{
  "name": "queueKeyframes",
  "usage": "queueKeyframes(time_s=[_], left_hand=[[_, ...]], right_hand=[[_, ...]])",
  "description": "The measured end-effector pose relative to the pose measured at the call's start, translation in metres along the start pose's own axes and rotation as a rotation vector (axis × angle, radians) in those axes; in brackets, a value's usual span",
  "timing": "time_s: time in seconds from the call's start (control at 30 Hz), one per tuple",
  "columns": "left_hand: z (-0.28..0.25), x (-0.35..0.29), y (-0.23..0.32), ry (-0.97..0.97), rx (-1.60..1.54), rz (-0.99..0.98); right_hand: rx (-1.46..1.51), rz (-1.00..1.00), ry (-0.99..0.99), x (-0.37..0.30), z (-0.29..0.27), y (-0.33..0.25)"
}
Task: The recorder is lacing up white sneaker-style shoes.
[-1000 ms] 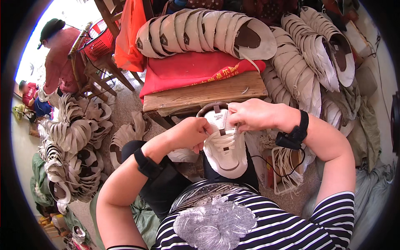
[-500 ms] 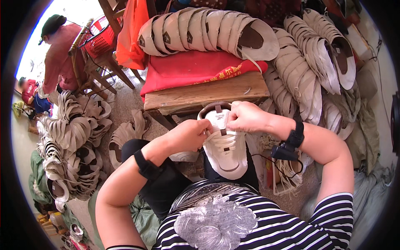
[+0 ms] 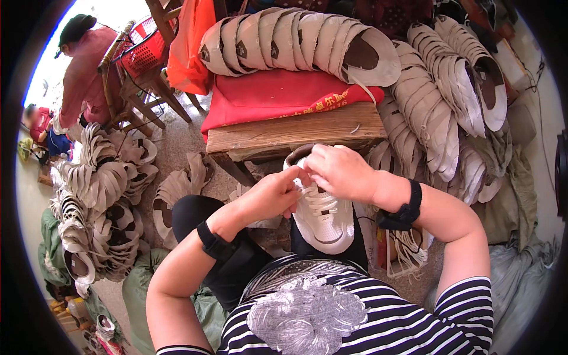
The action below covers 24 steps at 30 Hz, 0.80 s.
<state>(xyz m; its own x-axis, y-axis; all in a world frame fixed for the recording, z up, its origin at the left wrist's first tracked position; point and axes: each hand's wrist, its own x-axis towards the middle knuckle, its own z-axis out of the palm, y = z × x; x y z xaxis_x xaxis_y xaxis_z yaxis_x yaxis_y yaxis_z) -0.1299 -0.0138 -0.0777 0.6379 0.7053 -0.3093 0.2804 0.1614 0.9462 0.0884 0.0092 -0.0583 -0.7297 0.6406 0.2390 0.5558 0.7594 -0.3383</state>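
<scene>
A white shoe upper point(image 3: 324, 229) with a dark lining rests on my dark-trousered thigh, its toe towards me. A white shoelace point(image 3: 322, 203) crosses its front. At the left eyelet edge, my left hand point(image 3: 277, 192) is closed, its thumb and forefinger pinching what looks like the lace. My right hand point(image 3: 343, 171) lies across the tongue with curled fingers, almost touching the left fingertips. What the right fingertips grip is hidden. Both wrists wear black straps.
Beyond the shoe stands a wooden bench point(image 3: 296, 131) with a red cloth point(image 3: 266, 100) and a row of nested beige uppers point(image 3: 290, 42). More stacks point(image 3: 426, 106) lie right, a heap point(image 3: 103, 189) left. White laces point(image 3: 408, 251) hang by my right knee. Another person point(image 3: 89, 74) sits far left.
My right hand has moved left from the right eyelet edge to over the tongue, covering it. Left fingertips have shifted slightly inward, so the hands now meet.
</scene>
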Motion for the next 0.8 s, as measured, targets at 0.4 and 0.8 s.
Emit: queueKeyframes(time_s=[0.4, 0.8], left_hand=[[0.007, -0.003, -0.028, 0.091, 0.072, 0.238], [0.002, -0.011, -0.022, 0.379, 0.784, 0.62]], right_hand=[[0.203, 0.171, -0.174, 0.008, 0.011, -0.008], [0.971, 0.683, -0.014, 0.002, -0.031, -0.003]])
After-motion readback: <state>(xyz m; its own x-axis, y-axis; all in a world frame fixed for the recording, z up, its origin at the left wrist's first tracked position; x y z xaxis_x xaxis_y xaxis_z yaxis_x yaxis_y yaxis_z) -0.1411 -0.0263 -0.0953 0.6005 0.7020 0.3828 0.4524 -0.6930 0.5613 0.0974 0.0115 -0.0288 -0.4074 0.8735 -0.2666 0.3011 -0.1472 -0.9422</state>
